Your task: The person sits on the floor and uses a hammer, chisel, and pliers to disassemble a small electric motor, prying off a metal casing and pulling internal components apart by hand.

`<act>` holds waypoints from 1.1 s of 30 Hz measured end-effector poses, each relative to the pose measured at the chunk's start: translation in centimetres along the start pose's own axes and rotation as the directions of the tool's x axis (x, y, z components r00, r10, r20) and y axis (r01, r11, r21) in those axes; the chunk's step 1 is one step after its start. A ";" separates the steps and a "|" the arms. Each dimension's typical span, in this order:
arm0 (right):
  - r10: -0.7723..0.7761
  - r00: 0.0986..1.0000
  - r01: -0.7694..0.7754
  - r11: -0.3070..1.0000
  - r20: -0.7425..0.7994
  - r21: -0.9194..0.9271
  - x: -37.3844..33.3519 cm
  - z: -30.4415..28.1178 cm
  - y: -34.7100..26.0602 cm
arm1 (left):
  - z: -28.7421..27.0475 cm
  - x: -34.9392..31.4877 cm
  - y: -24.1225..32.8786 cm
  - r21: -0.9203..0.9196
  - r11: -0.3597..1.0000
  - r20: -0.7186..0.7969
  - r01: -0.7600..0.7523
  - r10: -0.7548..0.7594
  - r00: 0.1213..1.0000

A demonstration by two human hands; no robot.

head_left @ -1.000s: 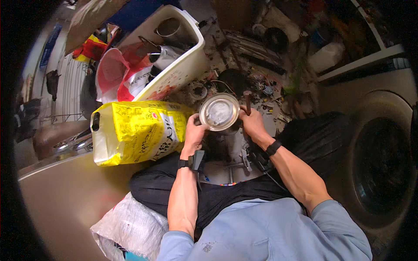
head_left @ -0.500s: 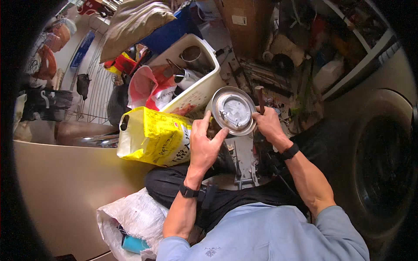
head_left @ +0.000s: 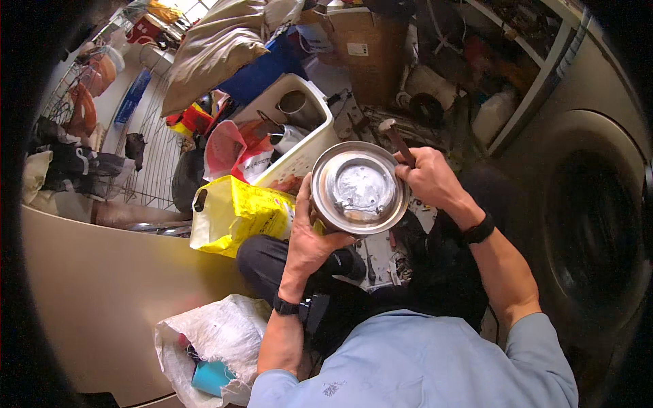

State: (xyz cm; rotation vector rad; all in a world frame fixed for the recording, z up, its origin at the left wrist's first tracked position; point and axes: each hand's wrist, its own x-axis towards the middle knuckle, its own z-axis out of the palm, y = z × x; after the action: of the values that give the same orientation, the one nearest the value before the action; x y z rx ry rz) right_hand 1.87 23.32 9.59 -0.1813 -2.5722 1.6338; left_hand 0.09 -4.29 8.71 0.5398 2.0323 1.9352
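A round, shiny metal vessel or lid (head_left: 360,187) faces up before me, with a wide rim and a stained, ringed centre; which of the two it is, I cannot tell. My left hand (head_left: 309,234) grips its left and lower edge, thumb along the near rim. At its upper right, my right hand (head_left: 435,178) is closed round a brown-handled tool (head_left: 403,145) with a pale end. The tool's other end is hidden by the fist. Just left of my left hand is a yellow and white plastic bag (head_left: 248,214).
A white tub (head_left: 316,132) with metal vessels stands beyond the yellow bag. To my right is a round-doored appliance (head_left: 592,211). A white woven sack (head_left: 224,326) holding a turquoise thing sits lower left. A cardboard box (head_left: 371,61) and loose clutter are further back.
The metal piece has come nearer and slightly left, looking larger. My left hand has shifted round its left edge. My right hand has moved right and nearer, tilting the brown-handled tool leftward.
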 end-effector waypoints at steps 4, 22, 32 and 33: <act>-0.022 0.999 0.023 1.000 -0.034 0.019 1.1 0.3 0.3 | 0.1 0.8 -0.8 0.000 1.000 0.035 -0.010 0.010 0.999; 0.258 0.960 -0.247 0.964 0.109 -0.102 8.6 5.4 7.3 | -2.2 7.0 -7.5 0.006 0.977 -0.053 0.212 -0.212 0.976; 0.330 0.940 -0.310 0.933 0.089 -0.184 8.1 4.6 7.6 | -0.4 7.3 -9.9 0.125 0.986 -0.079 0.111 -0.101 0.992; 0.312 0.947 -0.298 0.943 0.073 -0.151 7.8 4.7 8.2 | -0.6 7.1 -10.2 0.165 0.979 -0.068 0.119 -0.109 0.992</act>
State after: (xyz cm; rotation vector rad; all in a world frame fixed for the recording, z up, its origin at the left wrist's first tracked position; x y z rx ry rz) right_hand -6.10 23.68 0.24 -0.5519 -2.8504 1.5874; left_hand -7.24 -1.88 -1.03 0.3979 2.2254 1.7433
